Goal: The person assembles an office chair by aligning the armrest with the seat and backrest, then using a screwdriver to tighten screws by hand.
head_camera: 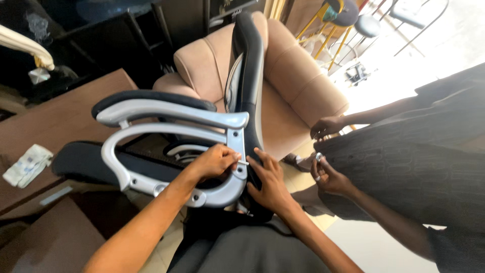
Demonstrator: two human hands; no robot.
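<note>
An office chair lies tipped on its side in front of the person, its black backrest rising toward a beige armchair just behind it. The chair's grey armrest loops across the middle of the view, with a black pad along its top edge.

The left hand is curled narrow at the rear upright of the armrest, fingertips pinched on a small silver piece that sits against the grey plastic; what the piece is cannot be told. The right hand lies just beside it, fingers spread wide and pressed flat on the black edge of the backrest where armrest and backrest meet, holding nothing.

At the right stands another person in dark clothes. One of that person's hands holds a small shiny object near the right hand, and the other hangs loosely closed above it.

A brown desk sits to the left, with a folded cloth on it.
</note>
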